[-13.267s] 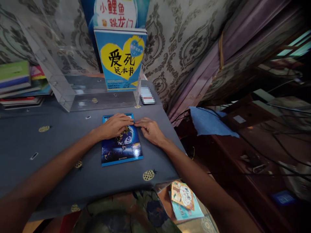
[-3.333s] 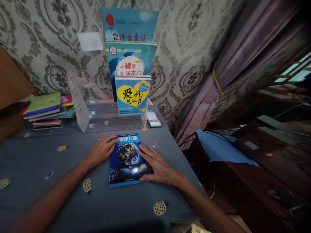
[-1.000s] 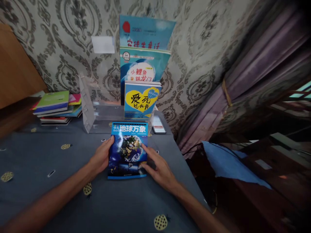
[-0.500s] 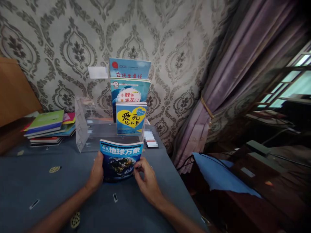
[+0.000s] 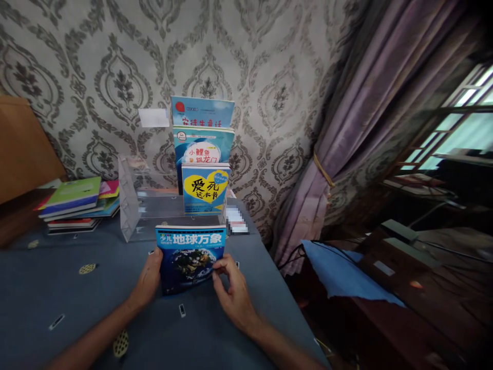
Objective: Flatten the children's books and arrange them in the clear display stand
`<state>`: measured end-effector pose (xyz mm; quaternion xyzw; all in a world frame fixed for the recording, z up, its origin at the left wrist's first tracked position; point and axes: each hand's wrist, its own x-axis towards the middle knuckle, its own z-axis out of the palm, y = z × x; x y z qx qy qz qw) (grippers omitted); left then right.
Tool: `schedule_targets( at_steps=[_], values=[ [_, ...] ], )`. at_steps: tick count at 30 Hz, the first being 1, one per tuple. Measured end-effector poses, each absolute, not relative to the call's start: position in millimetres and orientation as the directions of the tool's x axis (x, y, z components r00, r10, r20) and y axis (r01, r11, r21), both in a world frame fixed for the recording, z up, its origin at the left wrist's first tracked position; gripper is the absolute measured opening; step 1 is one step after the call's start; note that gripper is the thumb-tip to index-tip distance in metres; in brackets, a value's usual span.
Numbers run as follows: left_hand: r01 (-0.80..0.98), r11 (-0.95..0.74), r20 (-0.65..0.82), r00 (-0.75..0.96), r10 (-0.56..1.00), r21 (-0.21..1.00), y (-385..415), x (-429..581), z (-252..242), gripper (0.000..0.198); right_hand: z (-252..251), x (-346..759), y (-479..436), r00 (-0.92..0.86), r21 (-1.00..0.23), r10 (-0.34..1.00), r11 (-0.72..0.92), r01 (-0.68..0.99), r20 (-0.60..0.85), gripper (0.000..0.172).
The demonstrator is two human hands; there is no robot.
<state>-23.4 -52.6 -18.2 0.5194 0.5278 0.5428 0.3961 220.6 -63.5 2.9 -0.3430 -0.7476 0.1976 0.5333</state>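
A dark blue book [image 5: 191, 259] with a globe on its cover is held upright over the table, cover facing me. My left hand [image 5: 149, 275] grips its left edge, with the thumb in front and the other fingers hidden behind. On the right edge, my right hand [image 5: 233, 290] closes with thumb and fingertips near the lower corner. Just behind the book stands a clear tiered rack [image 5: 129, 200]. On the rack's right side are a yellow-and-blue book [image 5: 205, 190], a teal book [image 5: 206, 140] and a light blue book [image 5: 204, 109], rising in steps.
A pile of books [image 5: 73, 198] lies left of the rack. A pixelated phone-like object [image 5: 236, 220] rests right of it. The patterned cloth covers the table [image 5: 96, 303], whose right edge runs past a curtain [image 5: 308, 205]. Boxes and cables with a blue cloth [image 5: 339, 272] are beyond.
The book has tipped more upright and its cover looks flatter, shifting slightly down and left. Both hands keep hold of it. The whole view has shifted a little.
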Motion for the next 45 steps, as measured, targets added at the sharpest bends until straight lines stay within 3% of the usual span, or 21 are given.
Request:
schedule_targets(
  at_steps=[2, 4, 7, 11, 14, 18, 21, 23, 26, 35, 41, 45],
  values=[
    [0.296, -0.148, 0.213, -0.201, 0.956, 0.944, -64.1, -25.6, -5.3, 0.059, 3.0, 220.8, -63.0, -0.191, -0.647, 0.713, 0.696, 0.311, 0.675, 0.015],
    [0.440, -0.166, 0.255, -0.151, 0.955, 0.883, -74.1, -28.9, 9.2, 0.063, 3.9, 220.1, -62.2, -0.188, -0.635, 0.700, 0.708, 0.310, 0.689, 0.016],
    [0.531, -0.148, 0.204, -0.047, 0.978, 0.834, -84.0, -32.8, 32.6, 0.066, 6.5, 218.6, -62.2, -0.194, -0.617, 0.681, 0.727, 0.302, 0.706, 0.017],
    [0.423, -0.033, 0.033, 0.007, 0.999, 0.906, -92.5, -28.3, 59.5, 0.061, 7.3, 218.2, -64.2, -0.196, -0.626, 0.681, 0.729, 0.276, 0.706, 0.015],
    [0.341, 0.007, -0.003, -0.011, 1.000, 0.940, -99.6, -22.8, 64.7, 0.064, 3.2, 218.2, -64.9, -0.172, -0.680, 0.714, 0.699, 0.221, 0.678, 0.013],
    [0.419, -0.031, 0.074, -0.088, 0.993, 0.907, -108.7, -26.5, 47.5, 0.067, -0.8, 218.9, -66.1, -0.144, -0.753, 0.767, 0.642, 0.145, 0.626, 0.012],
    [0.540, -0.078, 0.175, -0.131, 0.976, 0.838, -113.1, -32.4, 32.5, 0.067, 3.2, 220.4, -67.9, -0.167, -0.776, 0.782, 0.620, 0.117, 0.600, 0.027],
    [0.611, -0.128, 0.256, -0.126, 0.958, 0.781, -115.6, -32.9, 27.7, 0.067, 7.9, 221.5, -68.8, -0.200, -0.750, 0.756, 0.650, 0.124, 0.623, 0.035],
    [0.671, -0.187, 0.333, -0.095, 0.938, 0.717, -118.9, -27.9, 27.0, 0.064, 13.2, 222.3, -69.4, -0.225, -0.692, 0.715, 0.698, 0.182, 0.662, 0.027],
    [0.625, -0.219, 0.345, -0.086, 0.935, 0.749, -105.8, -15.0, 39.3, 0.071, 10.4, 220.5, -64.7, -0.186, -0.657, 0.709, 0.702, 0.275, 0.680, 0.013],
    [0.639, -0.218, 0.376, -0.121, 0.919, 0.738, -85.6, -12.0, 55.8, 0.074, 15.2, 216.4, -52.1, -0.221, -0.664, 0.721, 0.691, 0.286, 0.656, 0.015],
    [0.626, -0.244, 0.411, -0.134, 0.902, 0.740, -63.5, -10.2, 61.3, 0.066, 16.4, 211.8, -30.3, -0.187, -0.660, 0.712, 0.700, 0.273, 0.677, 0.019]
  ],
)
